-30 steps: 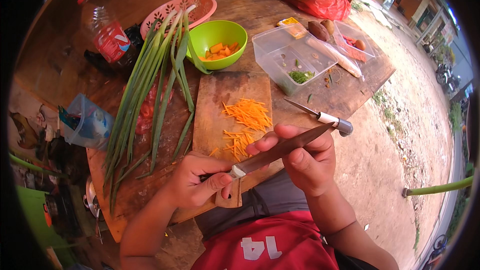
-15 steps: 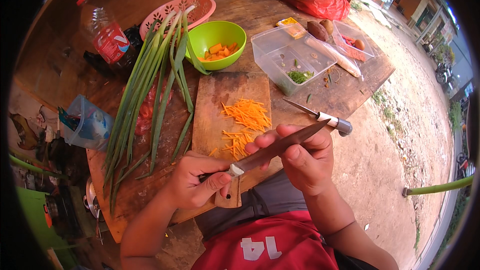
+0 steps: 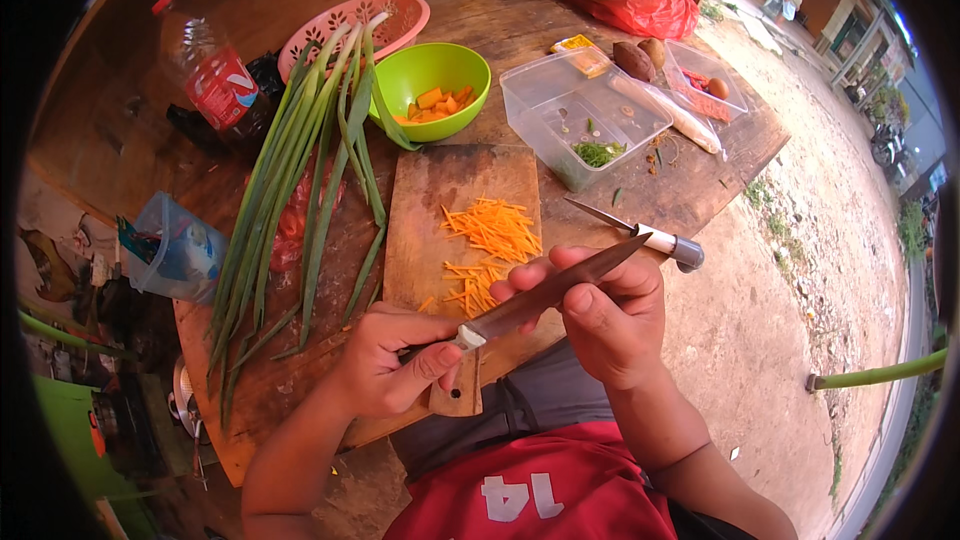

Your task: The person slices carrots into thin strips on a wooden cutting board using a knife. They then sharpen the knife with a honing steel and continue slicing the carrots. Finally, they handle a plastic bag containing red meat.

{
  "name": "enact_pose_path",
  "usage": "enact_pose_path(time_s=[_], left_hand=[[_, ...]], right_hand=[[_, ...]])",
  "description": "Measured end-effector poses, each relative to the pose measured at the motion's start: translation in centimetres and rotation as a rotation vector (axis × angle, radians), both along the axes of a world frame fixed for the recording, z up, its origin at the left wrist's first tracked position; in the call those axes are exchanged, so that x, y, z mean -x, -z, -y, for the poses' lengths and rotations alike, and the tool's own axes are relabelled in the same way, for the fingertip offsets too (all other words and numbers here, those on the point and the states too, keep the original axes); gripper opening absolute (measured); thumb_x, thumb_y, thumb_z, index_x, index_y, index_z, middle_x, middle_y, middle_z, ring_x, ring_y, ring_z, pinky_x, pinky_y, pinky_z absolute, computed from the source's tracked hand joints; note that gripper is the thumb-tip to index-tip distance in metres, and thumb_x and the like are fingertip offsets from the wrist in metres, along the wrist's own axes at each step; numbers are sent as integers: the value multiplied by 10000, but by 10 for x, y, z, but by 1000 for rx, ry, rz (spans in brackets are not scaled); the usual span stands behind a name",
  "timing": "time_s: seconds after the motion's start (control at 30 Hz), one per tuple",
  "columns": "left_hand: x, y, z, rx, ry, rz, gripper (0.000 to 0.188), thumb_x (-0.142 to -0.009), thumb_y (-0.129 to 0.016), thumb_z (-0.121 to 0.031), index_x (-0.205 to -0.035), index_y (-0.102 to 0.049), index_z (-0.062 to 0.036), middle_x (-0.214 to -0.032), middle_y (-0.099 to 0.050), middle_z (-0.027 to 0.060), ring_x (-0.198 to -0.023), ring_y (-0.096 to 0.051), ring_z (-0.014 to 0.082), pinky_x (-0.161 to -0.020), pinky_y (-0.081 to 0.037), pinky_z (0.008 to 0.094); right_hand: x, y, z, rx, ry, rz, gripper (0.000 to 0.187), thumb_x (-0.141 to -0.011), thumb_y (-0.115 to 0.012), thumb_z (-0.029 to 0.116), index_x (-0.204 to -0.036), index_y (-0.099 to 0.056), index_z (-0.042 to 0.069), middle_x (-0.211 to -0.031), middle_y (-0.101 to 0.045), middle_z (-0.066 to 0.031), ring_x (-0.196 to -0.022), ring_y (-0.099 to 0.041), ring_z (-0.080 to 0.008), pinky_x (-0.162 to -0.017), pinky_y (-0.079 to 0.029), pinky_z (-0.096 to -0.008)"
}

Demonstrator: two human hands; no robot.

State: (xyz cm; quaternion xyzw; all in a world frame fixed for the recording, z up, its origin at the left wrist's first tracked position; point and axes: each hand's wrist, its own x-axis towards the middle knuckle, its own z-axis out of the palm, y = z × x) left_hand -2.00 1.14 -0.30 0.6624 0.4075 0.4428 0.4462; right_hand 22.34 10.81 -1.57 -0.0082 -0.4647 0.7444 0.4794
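Above the near end of the cutting board (image 3: 415, 190), a knife (image 3: 540, 302) is held between both hands, its tip pointing up and to the right. My left hand (image 3: 395, 362) is closed round the handle. The blade is pinched by my right hand (image 3: 612, 315), thumb on the near side and fingers behind. Shredded carrot (image 3: 492, 228) lies in two heaps on the board, just beyond the blade. A second knife (image 3: 655, 238) with a pale and grey handle rests at the table's right edge.
Long green onions (image 3: 300, 180) stretch across the left, leaning on a pink basket (image 3: 405, 15). A green bowl (image 3: 470, 70) holds orange chunks. At the right stands a clear container (image 3: 530, 90) with chopped greens. A bottle (image 3: 205, 70) and a blue-tinted tub (image 3: 150, 270) are at the left.
The right hand and the knife's tip have shifted very slightly left and down. Both hands keep the same hold, and the things on the table stay put.
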Motion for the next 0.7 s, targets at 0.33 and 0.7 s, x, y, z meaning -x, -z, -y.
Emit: enact_pose_path(time_s=[0.33, 0.7], left_hand=[[-1, 3, 0, 9, -19, 1, 283, -1135, -684, -182, -1081, -789, 75, -709, -719, 58, -636, -711, 135, -599, -542, 292], [-2, 5, 1, 9, -43, -18, 223, -1083, -744, -136, -1115, -792, 79, -733, -734, 69, -658, -740, 132, -612, -571, 294]], right_hand=[[2, 5, -1, 29, 18, -2, 354, -1081, -706, -3, -1431, -674, -40, -1307, -790, -254, -1233, -782, -381, -908, -686, -409], [3, 6, 0, 72, 35, 18, 365, -1088, -702, 13, -1445, -657, -44, -1309, -787, -254, -1214, -788, -377, -895, -687, -413]])
